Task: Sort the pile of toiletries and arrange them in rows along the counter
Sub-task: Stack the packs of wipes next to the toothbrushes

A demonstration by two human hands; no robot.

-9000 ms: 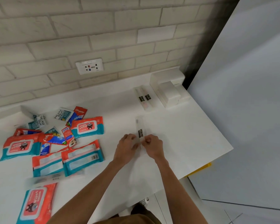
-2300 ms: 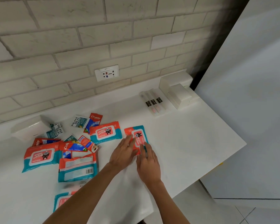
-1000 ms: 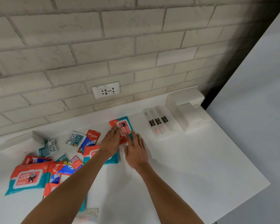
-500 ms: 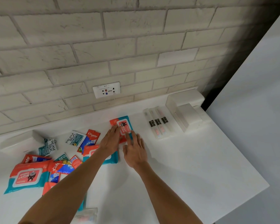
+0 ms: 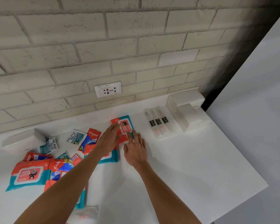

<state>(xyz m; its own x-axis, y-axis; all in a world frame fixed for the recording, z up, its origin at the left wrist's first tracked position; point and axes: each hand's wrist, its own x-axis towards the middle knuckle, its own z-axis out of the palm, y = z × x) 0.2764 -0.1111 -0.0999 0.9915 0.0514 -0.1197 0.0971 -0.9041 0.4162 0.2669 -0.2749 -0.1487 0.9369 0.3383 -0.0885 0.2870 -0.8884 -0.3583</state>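
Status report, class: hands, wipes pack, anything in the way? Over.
Left hand, right hand open, touching wipes pack near wall. Toothbrush packs rowed alongside. Nothing blocking; unsorted pile left.

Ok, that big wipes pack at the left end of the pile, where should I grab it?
Probably pinch the teal near edge of the wipes pack, coming from the front left. It lies flat, label up; that edge is free, while a Colgate sachet overlaps its right end.
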